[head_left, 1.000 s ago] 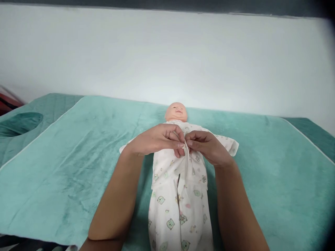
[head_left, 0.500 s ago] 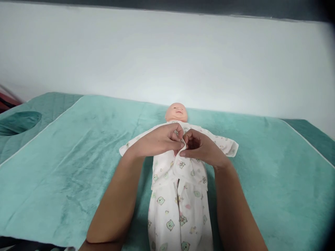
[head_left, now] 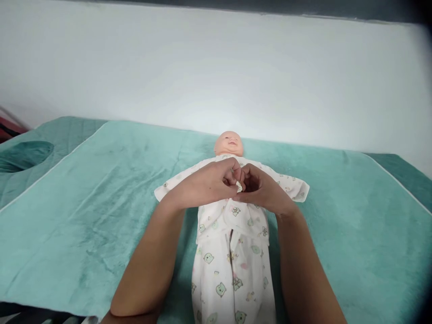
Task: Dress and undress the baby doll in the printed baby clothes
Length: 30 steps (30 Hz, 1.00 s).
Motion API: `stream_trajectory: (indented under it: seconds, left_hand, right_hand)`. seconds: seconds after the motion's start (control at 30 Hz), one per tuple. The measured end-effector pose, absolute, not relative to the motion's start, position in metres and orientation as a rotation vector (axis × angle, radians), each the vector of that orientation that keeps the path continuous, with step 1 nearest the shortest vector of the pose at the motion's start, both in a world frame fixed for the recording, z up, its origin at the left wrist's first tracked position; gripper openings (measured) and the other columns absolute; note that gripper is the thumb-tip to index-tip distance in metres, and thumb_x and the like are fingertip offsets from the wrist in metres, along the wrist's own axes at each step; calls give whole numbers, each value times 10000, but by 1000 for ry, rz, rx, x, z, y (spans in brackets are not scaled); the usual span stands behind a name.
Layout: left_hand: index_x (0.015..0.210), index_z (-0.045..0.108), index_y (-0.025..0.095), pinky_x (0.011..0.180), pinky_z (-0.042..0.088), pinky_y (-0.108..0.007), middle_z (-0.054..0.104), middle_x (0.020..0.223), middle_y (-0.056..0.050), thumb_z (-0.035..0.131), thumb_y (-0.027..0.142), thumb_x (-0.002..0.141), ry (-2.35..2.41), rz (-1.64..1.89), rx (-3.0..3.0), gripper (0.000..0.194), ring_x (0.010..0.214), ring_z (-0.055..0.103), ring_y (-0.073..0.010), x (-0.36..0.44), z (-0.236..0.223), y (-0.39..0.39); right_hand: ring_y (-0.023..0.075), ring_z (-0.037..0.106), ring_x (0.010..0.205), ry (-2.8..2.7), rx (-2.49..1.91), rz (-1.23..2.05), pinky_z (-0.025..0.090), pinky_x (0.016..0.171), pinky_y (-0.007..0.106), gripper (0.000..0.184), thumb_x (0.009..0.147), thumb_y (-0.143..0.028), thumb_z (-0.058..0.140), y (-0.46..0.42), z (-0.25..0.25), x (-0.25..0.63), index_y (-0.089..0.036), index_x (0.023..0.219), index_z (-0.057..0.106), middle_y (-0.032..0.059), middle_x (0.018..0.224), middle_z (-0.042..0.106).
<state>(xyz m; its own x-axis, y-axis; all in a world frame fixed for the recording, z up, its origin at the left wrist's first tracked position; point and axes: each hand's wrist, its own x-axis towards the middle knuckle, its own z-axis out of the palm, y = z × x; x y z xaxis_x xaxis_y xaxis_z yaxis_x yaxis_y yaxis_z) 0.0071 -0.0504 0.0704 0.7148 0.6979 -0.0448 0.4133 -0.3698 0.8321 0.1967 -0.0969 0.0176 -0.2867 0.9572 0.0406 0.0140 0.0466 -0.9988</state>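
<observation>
A baby doll (head_left: 229,143) lies on its back, head toward the wall, dressed in a white printed baby shirt (head_left: 232,219) and matching trousers (head_left: 219,274). Over the doll's chest, my left hand (head_left: 216,180) pinches the shirt's front edge between thumb and fingers. My right hand (head_left: 263,189) meets it from the other side, its thumb and fingers closed on the same edge. A small fold of the cloth shows between the fingertips; any fastener there is hidden. Both shirt sleeves are spread out sideways.
A green plush cover (head_left: 101,216) lies under the doll on a bed with a face hole (head_left: 25,156) at the far left. A pale wall (head_left: 216,72) stands right behind the bed. Something red (head_left: 10,128) shows at the left edge.
My fingertips have drawn closer together on the shirt's front edge, so less of the cloth shows between them. The view has shifted slightly.
</observation>
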Motion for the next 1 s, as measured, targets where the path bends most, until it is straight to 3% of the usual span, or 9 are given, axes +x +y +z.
stream_trajectory:
  seconds: [0.27,0.5,0.77,1.0]
  left_hand:
    - [753,476,221,470,261,-250,500,683,24,561,166,701,910,446,2094,113,601,392,-120,11,72,-53]
    - [719,450,207,498,246,-248,430,660,34,551,164,690,828,498,2068,114,598,360,-105,11,74,-53]
    - [757,485,208,524,317,-236,488,673,43,554,185,750,789,423,2035,73,601,423,-96,12,76,-53]
    - [803,516,218,525,337,-242,520,686,34,552,173,751,770,388,1989,78,610,477,-113,11,73,-51]
  right_hand:
    - [105,421,660,-1439,-1003,1380,327,543,244,311,722,-249,792,-97,18,198,-228,847,507,-40,789,473]
    - [92,415,615,-1388,-950,1409,332,514,227,373,670,-274,849,-93,11,204,-224,880,544,-52,744,485]
    - [115,513,649,-1406,-892,1455,432,574,251,289,788,-400,771,-91,10,205,-219,925,592,-21,759,573]
    - [96,507,564,-1390,-905,1444,413,542,241,306,809,-470,743,-91,5,208,-209,855,590,-36,679,554]
